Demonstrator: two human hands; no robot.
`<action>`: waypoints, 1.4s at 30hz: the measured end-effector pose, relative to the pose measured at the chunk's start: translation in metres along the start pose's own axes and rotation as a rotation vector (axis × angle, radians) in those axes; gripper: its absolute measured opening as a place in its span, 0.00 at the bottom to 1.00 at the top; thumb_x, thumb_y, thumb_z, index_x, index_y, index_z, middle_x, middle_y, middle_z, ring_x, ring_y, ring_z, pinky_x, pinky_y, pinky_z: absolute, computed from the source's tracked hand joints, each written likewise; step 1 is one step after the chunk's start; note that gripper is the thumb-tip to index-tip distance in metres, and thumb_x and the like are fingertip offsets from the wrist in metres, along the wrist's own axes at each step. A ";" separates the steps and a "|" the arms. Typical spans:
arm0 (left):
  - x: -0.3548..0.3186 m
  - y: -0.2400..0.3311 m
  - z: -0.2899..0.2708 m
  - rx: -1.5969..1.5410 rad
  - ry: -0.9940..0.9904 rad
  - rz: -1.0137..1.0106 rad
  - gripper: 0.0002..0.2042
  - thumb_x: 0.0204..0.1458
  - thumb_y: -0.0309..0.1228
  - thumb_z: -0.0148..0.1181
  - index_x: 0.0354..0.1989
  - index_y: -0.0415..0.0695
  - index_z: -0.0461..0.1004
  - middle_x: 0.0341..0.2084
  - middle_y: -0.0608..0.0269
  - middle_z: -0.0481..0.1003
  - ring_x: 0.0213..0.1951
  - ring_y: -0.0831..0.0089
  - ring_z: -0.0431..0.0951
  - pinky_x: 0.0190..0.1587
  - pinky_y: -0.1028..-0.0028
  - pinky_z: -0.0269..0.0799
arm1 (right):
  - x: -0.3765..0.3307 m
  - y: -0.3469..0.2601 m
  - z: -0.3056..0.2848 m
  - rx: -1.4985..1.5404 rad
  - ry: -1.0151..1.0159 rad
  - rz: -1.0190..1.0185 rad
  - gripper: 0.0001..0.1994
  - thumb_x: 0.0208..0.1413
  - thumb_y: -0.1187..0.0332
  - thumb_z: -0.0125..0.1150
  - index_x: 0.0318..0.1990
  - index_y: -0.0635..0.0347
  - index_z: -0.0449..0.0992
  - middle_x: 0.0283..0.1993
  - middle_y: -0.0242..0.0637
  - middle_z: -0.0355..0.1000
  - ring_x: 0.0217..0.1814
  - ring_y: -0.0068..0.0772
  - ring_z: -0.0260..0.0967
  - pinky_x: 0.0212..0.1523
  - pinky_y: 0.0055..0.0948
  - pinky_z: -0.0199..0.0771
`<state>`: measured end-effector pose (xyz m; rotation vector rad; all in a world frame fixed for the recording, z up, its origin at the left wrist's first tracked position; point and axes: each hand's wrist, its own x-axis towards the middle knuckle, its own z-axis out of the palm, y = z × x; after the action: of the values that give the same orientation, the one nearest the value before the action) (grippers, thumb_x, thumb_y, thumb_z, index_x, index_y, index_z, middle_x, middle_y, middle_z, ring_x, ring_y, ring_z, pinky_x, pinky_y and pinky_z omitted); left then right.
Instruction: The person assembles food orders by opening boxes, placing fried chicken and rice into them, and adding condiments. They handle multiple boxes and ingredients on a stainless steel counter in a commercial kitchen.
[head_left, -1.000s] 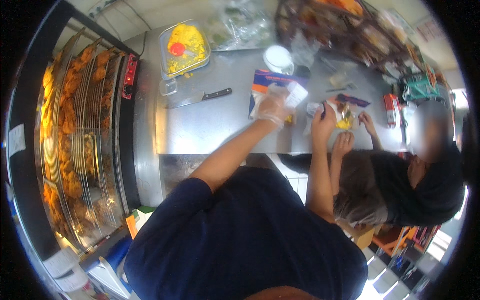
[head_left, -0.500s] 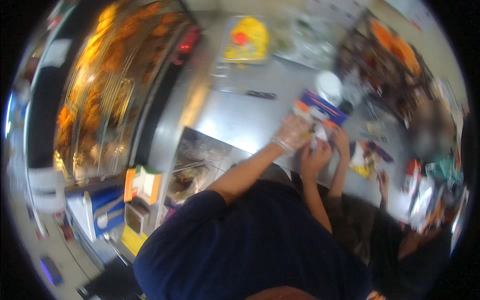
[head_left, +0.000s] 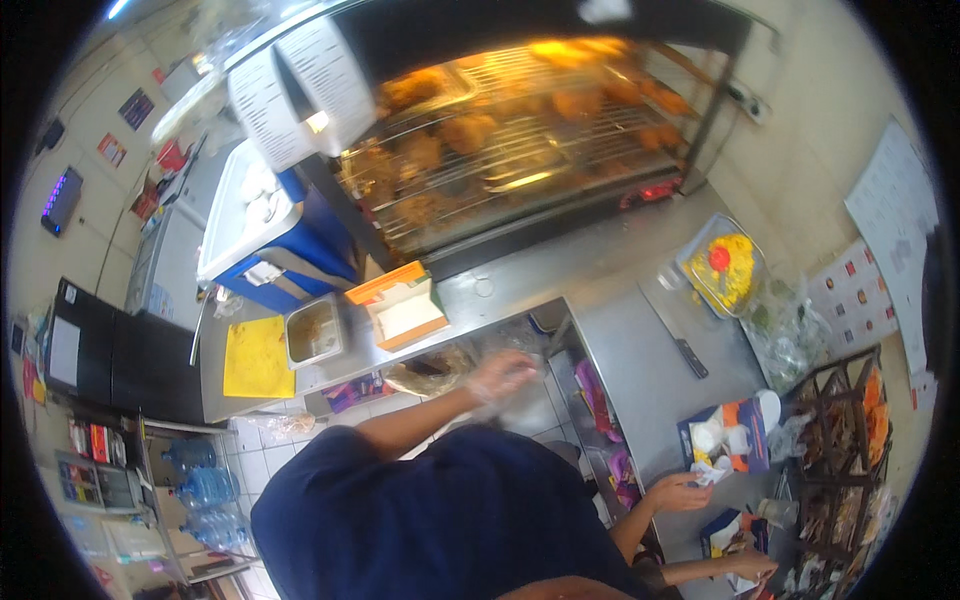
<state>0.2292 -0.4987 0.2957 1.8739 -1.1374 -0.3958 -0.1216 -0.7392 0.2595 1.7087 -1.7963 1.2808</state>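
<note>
My left hand (head_left: 503,376), in a loose clear plastic glove, is stretched out over the gap between the counters. It is blurred; its fingers look loosely extended, with nothing visible in them. At the right, my bare right hand (head_left: 676,492) pinches a crumpled white paper (head_left: 708,473) at the near edge of an open blue-and-orange box (head_left: 756,432). White round tubs (head_left: 710,434) sit inside that box. Nearest to my left hand on the left counter are an open orange-and-white carton (head_left: 411,318) and a metal pan (head_left: 314,333).
A co-worker's hand (head_left: 752,566) is beside a second box (head_left: 722,534). A knife (head_left: 690,358) lies near a tray of yellow food (head_left: 725,272). Beyond the left counter's items are a heated display case (head_left: 480,235), a blue cooler (head_left: 300,265) and a yellow board (head_left: 258,358). A dark rack (head_left: 845,420) stands far right.
The view has swung left. My left hand has left the blue-and-orange box and moved out over the gap, while my right hand remains by the box with the white paper.
</note>
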 end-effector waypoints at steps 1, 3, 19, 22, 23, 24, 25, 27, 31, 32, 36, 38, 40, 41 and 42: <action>-0.015 -0.014 -0.022 0.006 0.013 -0.133 0.17 0.57 0.45 0.53 0.42 0.42 0.75 0.42 0.53 0.74 0.46 0.60 0.73 0.53 0.64 0.67 | -0.001 -0.006 -0.001 -0.006 0.023 0.015 0.20 0.60 0.58 0.50 0.48 0.69 0.66 0.47 0.54 0.64 0.49 0.56 0.63 0.48 0.49 0.64; -0.050 -0.042 -0.052 -0.083 0.137 -0.276 0.19 0.58 0.45 0.51 0.42 0.40 0.74 0.40 0.52 0.75 0.44 0.62 0.74 0.50 0.67 0.69 | -0.007 -0.014 0.004 -0.029 0.031 0.042 0.23 0.60 0.56 0.50 0.51 0.70 0.64 0.48 0.55 0.63 0.51 0.58 0.62 0.50 0.50 0.64; -0.101 -0.064 -0.067 -0.029 0.269 -0.422 0.19 0.58 0.47 0.50 0.37 0.40 0.75 0.28 0.55 0.75 0.33 0.63 0.75 0.40 0.65 0.70 | -0.044 -0.027 0.017 -0.083 0.108 -0.019 0.27 0.60 0.53 0.52 0.55 0.69 0.61 0.53 0.55 0.59 0.57 0.56 0.58 0.54 0.52 0.62; -0.117 -0.092 -0.072 -0.227 0.249 -0.555 0.19 0.58 0.45 0.51 0.36 0.39 0.76 0.24 0.59 0.75 0.29 0.70 0.74 0.37 0.71 0.70 | -0.053 -0.040 0.014 -0.186 0.105 -0.023 0.27 0.59 0.51 0.52 0.54 0.66 0.63 0.52 0.51 0.60 0.55 0.52 0.60 0.51 0.49 0.64; -0.121 -0.102 -0.070 -0.250 0.277 -0.557 0.17 0.58 0.42 0.51 0.36 0.38 0.75 0.25 0.58 0.76 0.29 0.70 0.75 0.36 0.71 0.71 | -0.056 -0.043 0.014 -0.158 0.103 0.011 0.26 0.59 0.51 0.52 0.53 0.66 0.63 0.51 0.51 0.60 0.55 0.51 0.60 0.51 0.49 0.64; -0.125 -0.108 -0.069 -0.275 0.303 -0.561 0.16 0.58 0.40 0.51 0.36 0.38 0.75 0.26 0.57 0.76 0.29 0.71 0.76 0.35 0.71 0.71 | -0.059 -0.047 0.014 -0.132 0.101 0.043 0.26 0.59 0.51 0.52 0.53 0.66 0.63 0.51 0.50 0.60 0.54 0.51 0.60 0.51 0.48 0.64; -0.126 -0.115 -0.069 -0.299 0.329 -0.565 0.14 0.58 0.38 0.51 0.36 0.37 0.75 0.27 0.56 0.77 0.29 0.71 0.77 0.34 0.72 0.72 | -0.063 -0.048 0.019 -0.108 0.101 0.051 0.25 0.59 0.51 0.52 0.52 0.65 0.63 0.50 0.50 0.60 0.53 0.50 0.60 0.50 0.48 0.64; -0.126 -0.114 -0.070 -0.278 0.312 -0.596 0.16 0.59 0.40 0.51 0.36 0.37 0.75 0.26 0.55 0.77 0.29 0.71 0.77 0.34 0.71 0.72 | -0.070 -0.049 0.023 -0.077 0.096 0.062 0.24 0.59 0.51 0.52 0.50 0.65 0.63 0.49 0.50 0.60 0.52 0.49 0.60 0.50 0.48 0.63; -0.099 -0.091 -0.073 -0.057 0.192 -0.544 0.18 0.59 0.44 0.50 0.33 0.38 0.75 0.25 0.56 0.77 0.29 0.70 0.77 0.35 0.71 0.71 | -0.081 -0.041 0.026 0.097 0.036 0.226 0.21 0.60 0.56 0.52 0.48 0.68 0.63 0.45 0.52 0.60 0.49 0.50 0.61 0.50 0.47 0.62; -0.095 -0.089 -0.070 0.011 0.150 -0.506 0.19 0.59 0.45 0.50 0.31 0.39 0.75 0.25 0.57 0.77 0.30 0.70 0.76 0.35 0.71 0.71 | -0.086 -0.027 0.030 0.081 -0.030 0.194 0.19 0.60 0.60 0.51 0.48 0.69 0.63 0.44 0.52 0.61 0.47 0.50 0.62 0.49 0.46 0.63; -0.088 -0.088 -0.059 -0.075 0.080 -0.488 0.20 0.59 0.44 0.48 0.31 0.38 0.74 0.24 0.54 0.76 0.28 0.66 0.78 0.34 0.68 0.71 | -0.094 -0.009 0.024 0.286 -0.156 0.197 0.11 0.57 0.71 0.47 0.44 0.70 0.63 0.40 0.52 0.63 0.39 0.49 0.65 0.45 0.44 0.65; -0.087 -0.095 -0.055 -0.011 0.043 -0.452 0.19 0.59 0.44 0.48 0.32 0.38 0.75 0.23 0.54 0.76 0.27 0.66 0.77 0.33 0.69 0.71 | -0.079 -0.040 0.002 0.423 -0.088 0.222 0.09 0.54 0.73 0.43 0.35 0.71 0.67 0.38 0.51 0.65 0.36 0.46 0.66 0.39 0.41 0.65; -0.092 -0.103 -0.050 -0.041 0.019 -0.485 0.19 0.58 0.45 0.50 0.35 0.40 0.76 0.24 0.54 0.77 0.29 0.65 0.77 0.35 0.68 0.71 | -0.081 -0.033 -0.006 0.339 -0.178 0.096 0.10 0.54 0.71 0.42 0.30 0.69 0.67 0.31 0.48 0.64 0.32 0.43 0.65 0.34 0.38 0.64; -0.090 -0.106 -0.049 -0.053 0.005 -0.498 0.19 0.57 0.45 0.50 0.36 0.41 0.76 0.25 0.54 0.77 0.30 0.65 0.77 0.35 0.67 0.71 | -0.086 -0.029 -0.009 0.296 -0.221 0.039 0.11 0.54 0.70 0.42 0.28 0.68 0.68 0.28 0.46 0.64 0.30 0.41 0.64 0.32 0.37 0.63; -0.086 -0.094 -0.053 0.028 -0.019 -0.474 0.19 0.57 0.46 0.51 0.38 0.41 0.77 0.26 0.55 0.77 0.30 0.66 0.77 0.36 0.69 0.71 | -0.091 -0.023 -0.007 0.341 -0.354 0.101 0.11 0.54 0.69 0.43 0.29 0.69 0.69 0.27 0.47 0.65 0.31 0.43 0.65 0.33 0.40 0.64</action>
<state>0.2700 -0.3817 0.2346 2.1631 -0.7019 -0.6636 -0.0828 -0.6751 0.2015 2.1687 -1.9633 1.4699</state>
